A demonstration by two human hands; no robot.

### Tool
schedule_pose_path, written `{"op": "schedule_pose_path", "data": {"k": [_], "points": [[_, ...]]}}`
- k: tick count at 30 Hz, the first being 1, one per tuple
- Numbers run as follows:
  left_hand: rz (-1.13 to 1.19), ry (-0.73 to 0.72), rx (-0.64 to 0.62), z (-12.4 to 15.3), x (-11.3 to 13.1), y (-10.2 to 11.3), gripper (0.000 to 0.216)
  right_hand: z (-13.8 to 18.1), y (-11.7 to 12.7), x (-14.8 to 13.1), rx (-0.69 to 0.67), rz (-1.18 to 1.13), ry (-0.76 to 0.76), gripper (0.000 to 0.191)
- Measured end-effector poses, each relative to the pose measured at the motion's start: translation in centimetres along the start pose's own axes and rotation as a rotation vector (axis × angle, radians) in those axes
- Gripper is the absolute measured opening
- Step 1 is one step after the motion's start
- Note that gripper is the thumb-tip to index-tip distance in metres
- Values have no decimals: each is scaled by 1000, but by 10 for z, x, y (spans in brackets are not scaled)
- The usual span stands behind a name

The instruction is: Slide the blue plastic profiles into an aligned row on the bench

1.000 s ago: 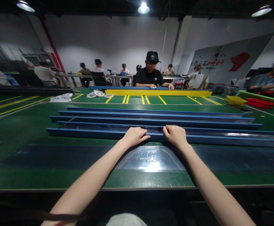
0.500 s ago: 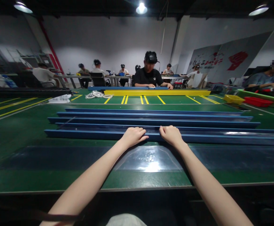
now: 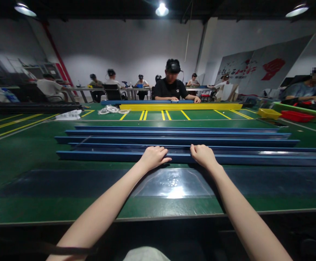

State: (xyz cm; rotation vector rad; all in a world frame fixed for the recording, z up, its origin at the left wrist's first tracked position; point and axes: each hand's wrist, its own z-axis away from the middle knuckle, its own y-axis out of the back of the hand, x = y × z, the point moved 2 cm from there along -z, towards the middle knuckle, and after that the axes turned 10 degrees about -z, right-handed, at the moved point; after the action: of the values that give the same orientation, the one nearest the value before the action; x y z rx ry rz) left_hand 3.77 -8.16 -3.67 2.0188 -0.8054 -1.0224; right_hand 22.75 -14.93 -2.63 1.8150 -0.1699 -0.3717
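Several long blue rails lie side by side across the green table (image 3: 24,152). Both my hands rest on the nearest blue rail (image 3: 98,156), near its middle. My left hand (image 3: 154,157) curls its fingers over the rail's top edge. My right hand (image 3: 202,156) grips the same rail a little to the right, fingers bent over its far edge. A shiny clear plastic sheet (image 3: 174,183) lies flat on the table just in front of the rail, below my wrists.
A person in a black shirt (image 3: 172,88) sits opposite behind a long yellow rail (image 3: 181,107). Coiled white rings (image 3: 111,108) and a white packet (image 3: 69,115) lie at the back left. Yellow tray (image 3: 269,114) and red tray (image 3: 296,116) sit far right. Other people work at distant tables.
My right hand has slid slightly to the right along the nearest rail. The rail's left end has shifted a little to the right. My left hand stays in place.
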Motion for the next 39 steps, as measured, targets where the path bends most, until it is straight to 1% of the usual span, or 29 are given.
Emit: {"op": "schedule_pose_path", "data": {"k": [3, 6, 13, 19, 23, 30, 36, 39], "points": [[16, -16, 2, 0, 2, -1, 35, 1, 1, 3, -5, 7, -6, 54], [27, -14, -1, 0, 2, -2, 34, 3, 2, 3, 18, 24, 22, 53], [57, -6, 2, 0, 2, -4, 35, 6, 4, 0, 139, 29, 118, 46], [51, -43, 55, 0, 1, -1, 36, 8, 3, -12, 223, -52, 230, 41], [84, -29, 38, -1, 1, -3, 37, 8, 1, -15, 214, -65, 260, 39], [86, 8, 6, -1, 1, -3, 39, 6, 0, -11, 187, -75, 206, 42], [83, 47, -45, -3, 0, 1, 39, 5, -3, -14, 146, -55, 187, 45], [84, 41, -56, -3, 0, 0, 39, 4, -5, -14, 116, -40, 184, 47]]}}
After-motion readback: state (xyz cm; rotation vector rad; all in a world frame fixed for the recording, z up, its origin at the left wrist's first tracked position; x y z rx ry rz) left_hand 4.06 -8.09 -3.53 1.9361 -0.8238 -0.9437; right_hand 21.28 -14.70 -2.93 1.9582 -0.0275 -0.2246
